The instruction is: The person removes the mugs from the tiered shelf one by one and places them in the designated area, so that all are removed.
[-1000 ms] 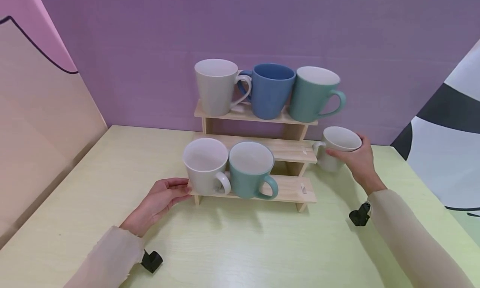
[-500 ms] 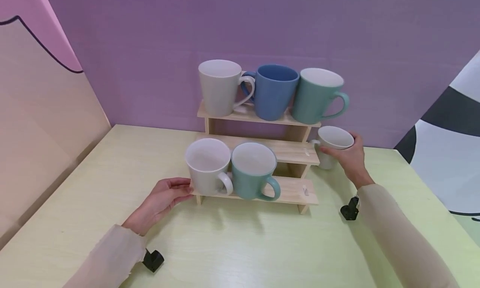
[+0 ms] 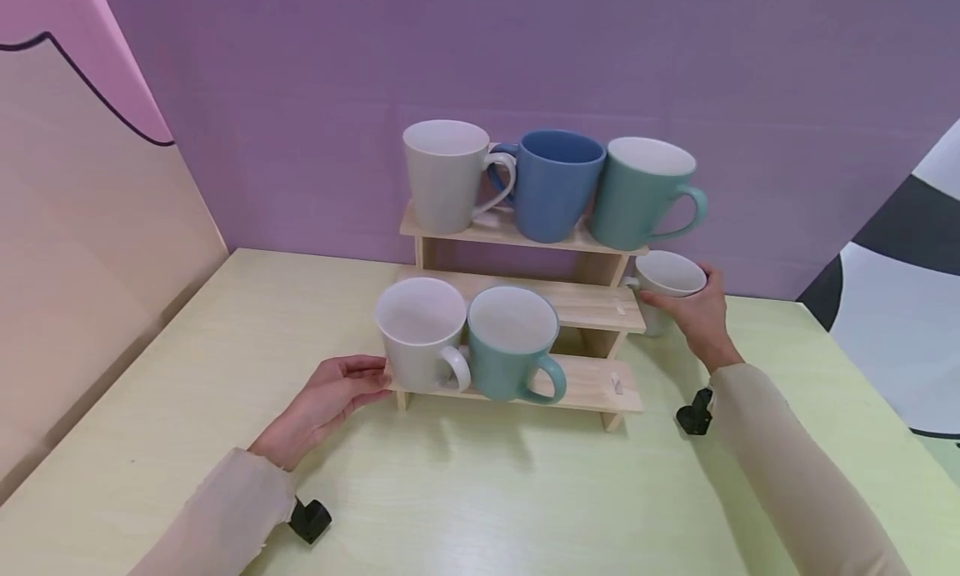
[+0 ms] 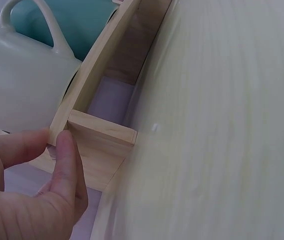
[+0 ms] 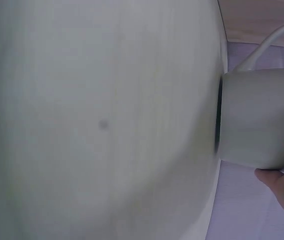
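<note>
My left hand point(image 3: 330, 401) pinches the left end of the bottom board of a three-step wooden rack point(image 3: 581, 384) between thumb and fingers. The left wrist view shows the fingertips at the board's corner point(image 4: 59, 122). Right of the rack, my right hand point(image 3: 693, 313) grips a white mug point(image 3: 654, 319) near its rim, its handle toward the rack. That mug point(image 5: 259, 117) stands upright, its base right at the tabletop in the right wrist view. On the bottom step are a white mug point(image 3: 420, 351) and a teal-green mug point(image 3: 510, 351), side by side, handles to the right.
The top step bears another white mug point(image 3: 444, 180), a blue mug point(image 3: 555, 192) and a larger-looking green mug point(image 3: 637, 197), close together. Bare wood shows on the middle step point(image 3: 585, 305). A purple backdrop point(image 3: 300, 126) stands behind the light wooden table point(image 3: 450, 501).
My right hand has moved the white mug left and slightly back, closer to the rack's right side. The left hand stays on the rack, and the whole view has shifted slightly.
</note>
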`<state>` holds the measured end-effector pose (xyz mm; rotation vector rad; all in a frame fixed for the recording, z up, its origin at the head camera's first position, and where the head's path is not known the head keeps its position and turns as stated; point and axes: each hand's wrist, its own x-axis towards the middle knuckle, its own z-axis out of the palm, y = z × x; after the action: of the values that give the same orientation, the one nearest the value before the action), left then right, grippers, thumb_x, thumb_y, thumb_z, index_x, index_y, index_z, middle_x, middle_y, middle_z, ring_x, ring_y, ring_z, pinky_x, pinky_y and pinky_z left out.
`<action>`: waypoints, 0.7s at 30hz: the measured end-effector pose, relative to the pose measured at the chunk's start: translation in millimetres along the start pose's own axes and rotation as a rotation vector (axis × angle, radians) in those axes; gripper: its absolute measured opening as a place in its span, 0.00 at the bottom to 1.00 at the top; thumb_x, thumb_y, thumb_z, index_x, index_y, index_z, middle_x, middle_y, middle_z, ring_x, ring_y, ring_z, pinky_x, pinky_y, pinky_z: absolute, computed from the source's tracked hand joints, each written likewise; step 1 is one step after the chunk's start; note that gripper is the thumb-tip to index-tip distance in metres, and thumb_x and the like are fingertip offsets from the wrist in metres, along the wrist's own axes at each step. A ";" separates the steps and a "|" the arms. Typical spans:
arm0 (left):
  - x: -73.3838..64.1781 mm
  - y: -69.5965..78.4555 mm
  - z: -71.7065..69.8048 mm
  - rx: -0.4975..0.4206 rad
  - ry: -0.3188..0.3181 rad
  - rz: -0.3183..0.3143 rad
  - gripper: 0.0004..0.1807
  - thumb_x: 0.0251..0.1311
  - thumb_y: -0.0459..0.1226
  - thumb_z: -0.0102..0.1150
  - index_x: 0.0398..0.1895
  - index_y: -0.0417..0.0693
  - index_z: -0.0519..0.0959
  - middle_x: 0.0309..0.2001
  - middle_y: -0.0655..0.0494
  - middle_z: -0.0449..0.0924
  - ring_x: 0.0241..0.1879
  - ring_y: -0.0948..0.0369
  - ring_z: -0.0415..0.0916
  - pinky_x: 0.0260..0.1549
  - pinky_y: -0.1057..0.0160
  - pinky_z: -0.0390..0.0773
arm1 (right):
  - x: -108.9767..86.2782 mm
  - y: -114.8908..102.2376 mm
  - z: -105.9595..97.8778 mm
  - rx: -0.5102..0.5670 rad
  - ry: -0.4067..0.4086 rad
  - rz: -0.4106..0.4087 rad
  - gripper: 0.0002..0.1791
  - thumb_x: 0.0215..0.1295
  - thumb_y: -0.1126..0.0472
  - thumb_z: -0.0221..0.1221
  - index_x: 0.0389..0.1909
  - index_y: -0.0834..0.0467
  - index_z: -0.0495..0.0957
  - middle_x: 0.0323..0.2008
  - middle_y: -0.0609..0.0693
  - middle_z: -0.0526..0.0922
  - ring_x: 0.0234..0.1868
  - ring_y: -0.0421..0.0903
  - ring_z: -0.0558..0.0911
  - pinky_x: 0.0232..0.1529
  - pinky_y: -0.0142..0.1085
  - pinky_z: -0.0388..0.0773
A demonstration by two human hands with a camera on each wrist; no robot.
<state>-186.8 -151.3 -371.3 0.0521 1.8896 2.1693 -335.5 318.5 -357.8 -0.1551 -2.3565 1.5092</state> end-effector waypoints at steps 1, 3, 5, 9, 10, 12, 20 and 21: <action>0.2 -0.1 0.1 0.000 0.000 0.000 0.24 0.63 0.25 0.52 0.59 0.20 0.62 0.38 0.57 0.78 0.38 0.67 0.80 0.47 0.69 0.82 | 0.5 0.2 0.0 0.002 -0.001 0.001 0.51 0.51 0.57 0.71 0.69 0.58 0.47 0.62 0.52 0.60 0.58 0.44 0.67 0.61 0.36 0.70; 0.4 -0.6 0.2 0.002 0.000 -0.001 0.24 0.63 0.25 0.52 0.59 0.20 0.62 0.38 0.57 0.78 0.38 0.67 0.80 0.46 0.69 0.82 | 0.9 0.5 0.1 0.004 -0.001 0.009 0.52 0.51 0.56 0.71 0.69 0.58 0.47 0.63 0.52 0.60 0.59 0.45 0.67 0.62 0.37 0.69; 0.6 -1.7 0.0 0.003 0.002 -0.005 0.24 0.63 0.25 0.52 0.60 0.19 0.62 0.38 0.57 0.78 0.38 0.66 0.80 0.46 0.70 0.83 | 1.1 1.5 0.2 -0.001 -0.006 0.016 0.52 0.51 0.56 0.71 0.69 0.58 0.46 0.64 0.55 0.59 0.60 0.47 0.66 0.63 0.39 0.69; 1.1 -3.3 -0.2 0.008 0.002 -0.011 0.24 0.63 0.25 0.52 0.60 0.20 0.62 0.38 0.56 0.78 0.38 0.66 0.80 0.46 0.70 0.82 | 1.9 3.4 -1.1 -0.023 -0.021 0.030 0.54 0.52 0.54 0.70 0.70 0.59 0.43 0.67 0.58 0.56 0.63 0.51 0.64 0.65 0.44 0.68; 1.6 -3.8 -0.4 0.007 0.003 -0.010 0.24 0.63 0.24 0.52 0.60 0.20 0.62 0.38 0.56 0.79 0.38 0.66 0.80 0.46 0.69 0.83 | 2.5 4.0 -1.6 -0.027 -0.027 0.030 0.54 0.52 0.54 0.70 0.70 0.59 0.43 0.68 0.58 0.55 0.63 0.52 0.64 0.66 0.45 0.68; 2.0 -3.7 -0.4 0.009 0.005 -0.009 0.23 0.63 0.24 0.52 0.59 0.20 0.62 0.38 0.57 0.79 0.38 0.66 0.80 0.46 0.69 0.82 | 4.4 4.7 -2.5 -0.032 -0.036 0.031 0.54 0.53 0.54 0.70 0.70 0.59 0.42 0.68 0.58 0.54 0.63 0.51 0.64 0.66 0.45 0.67; 5.0 -2.5 2.9 -0.005 0.005 -0.016 0.24 0.63 0.24 0.52 0.60 0.20 0.62 0.38 0.56 0.78 0.38 0.66 0.80 0.46 0.69 0.83 | 2.6 2.0 -11.8 -0.063 -0.103 0.012 0.54 0.55 0.53 0.68 0.69 0.61 0.39 0.68 0.60 0.52 0.62 0.52 0.63 0.63 0.42 0.68; 5.2 -2.2 3.6 -0.006 0.006 -0.015 0.24 0.63 0.24 0.52 0.60 0.20 0.62 0.38 0.56 0.78 0.38 0.66 0.80 0.46 0.69 0.83 | 1.9 1.5 -13.1 -0.069 -0.110 0.013 0.54 0.56 0.53 0.68 0.69 0.61 0.39 0.68 0.61 0.52 0.61 0.52 0.63 0.62 0.41 0.68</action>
<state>-190.7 -146.4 -373.6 0.0305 1.8805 2.1673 -333.0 330.9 -353.8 -0.1075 -2.4999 1.4783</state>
